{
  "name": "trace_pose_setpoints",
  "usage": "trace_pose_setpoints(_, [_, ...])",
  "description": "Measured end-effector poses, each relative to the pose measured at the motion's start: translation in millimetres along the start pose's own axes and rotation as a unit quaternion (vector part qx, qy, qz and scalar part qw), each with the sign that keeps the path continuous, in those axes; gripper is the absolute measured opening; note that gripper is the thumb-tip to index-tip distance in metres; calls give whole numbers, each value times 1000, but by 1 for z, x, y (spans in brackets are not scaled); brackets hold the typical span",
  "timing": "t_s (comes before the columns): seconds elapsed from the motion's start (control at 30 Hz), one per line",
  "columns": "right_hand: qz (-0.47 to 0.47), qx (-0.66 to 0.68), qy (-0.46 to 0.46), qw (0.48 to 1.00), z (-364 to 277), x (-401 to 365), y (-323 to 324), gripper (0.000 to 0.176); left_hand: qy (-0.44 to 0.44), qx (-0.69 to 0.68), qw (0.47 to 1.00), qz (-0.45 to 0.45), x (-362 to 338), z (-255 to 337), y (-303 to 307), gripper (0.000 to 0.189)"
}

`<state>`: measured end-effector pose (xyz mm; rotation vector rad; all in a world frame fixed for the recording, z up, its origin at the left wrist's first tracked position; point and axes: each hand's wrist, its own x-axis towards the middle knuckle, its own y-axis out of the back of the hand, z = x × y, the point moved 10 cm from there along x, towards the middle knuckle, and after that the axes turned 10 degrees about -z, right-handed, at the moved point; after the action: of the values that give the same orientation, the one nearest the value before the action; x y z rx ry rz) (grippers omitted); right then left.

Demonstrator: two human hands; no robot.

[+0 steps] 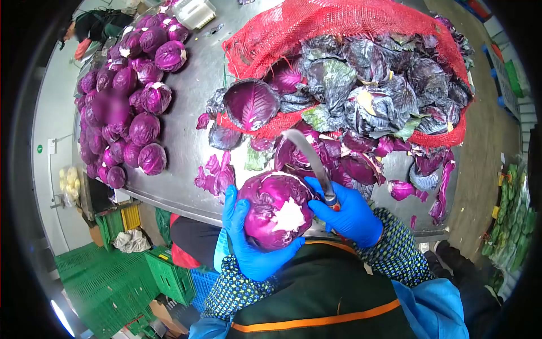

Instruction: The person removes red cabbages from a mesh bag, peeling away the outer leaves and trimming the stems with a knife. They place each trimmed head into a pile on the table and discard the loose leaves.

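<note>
A trimmed red cabbage (265,203) rests in my left hand (254,248), blue-gloved, its fingers curled round the left side and underneath. The pale cut stem faces up toward me. My right hand (353,214), also gloved in blue, is closed on the handle of a knife (310,155) with a curved blade pointing up and away over the table. My right fingertips are right at the cabbage's edge. Loose purple leaves (299,158) lie on the metal table (195,107) just beyond the cabbage.
A pile of red cabbages (144,130) covers the table's left side. A red mesh sack (339,22) holding dark outer leaves (378,85) lies at the back. Near the far edge stands a white container (193,12). Green crates (107,277) are stacked below left. Another person (101,24) is at the far left.
</note>
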<state>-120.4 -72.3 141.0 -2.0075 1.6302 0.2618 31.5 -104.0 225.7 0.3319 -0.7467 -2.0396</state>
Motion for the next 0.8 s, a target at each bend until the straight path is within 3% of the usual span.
trace_pose_setpoints(0.07, [120, -109, 106, 981, -6, -9, 14, 30, 5, -1, 1000, -7, -1, -3, -6, 111])
trace_pose_setpoints(0.13, [166, -144, 126, 967, -6, -13, 18, 28, 65, -133, 989, -17, -5, -24, -12, 106])
trace_pose_setpoints(0.17, [207, -179, 145, 951, -10, -17, 23, 26, 62, -134, 989, -18, -5, -24, -11, 106])
trace_pose_setpoints(0.23, [268, -114, 40, 956, 34, -5, 55, 27, 56, -248, 967, -28, -4, -28, -13, 109])
trace_pose_setpoints(0.27, [251, -32, 3, 968, 52, 1, 72, 28, 74, -373, 925, -20, -4, -30, -15, 111])
trace_pose_setpoints(0.3, [230, 48, -30, 972, 53, 6, 80, 29, 1, -282, 958, -59, 3, -16, -6, 112])
trace_pose_setpoints(0.37, [183, 7, -30, 983, 21, -2, 71, 39, -40, -219, 968, -119, 9, 4, -2, 114])
trace_pose_setpoints(0.43, [12, 135, 77, 988, -12, 1, 35, 51, -70, -220, 962, -145, 16, 16, -7, 113])
trace_pose_setpoints(0.47, [-125, 122, 71, 982, -20, 0, 11, 58, -28, -335, 932, -135, 23, 9, -13, 113])
trace_pose_setpoints(0.53, [-93, 239, -23, 966, -9, -9, 8, 58, 16, -413, 905, -103, 30, -5, -16, 117])
trace_pose_setpoints(0.63, [-34, 295, -84, 951, 12, -15, 13, 62, -9, -285, 955, -75, 23, 8, -28, 124])
trace_pose_setpoints(0.67, [-19, 248, -23, 968, 3, -10, 14, 62, -2, -340, 940, -13, 22, 1, -38, 126])
trace_pose_setpoints(0.7, [-4, 201, 41, 979, -6, -8, 16, 62, 37, -262, 964, 17, 18, -10, -35, 122])
trace_pose_setpoints(0.77, [4, 146, 9, 989, 11, -8, 25, 60, 104, -406, 908, -24, 17, -20, -44, 120])
trace_pose_setpoints(0.8, [-10, 59, 0, 998, 2, -13, 24, 60, 104, -405, 908, -27, 17, -26, -39, 120])
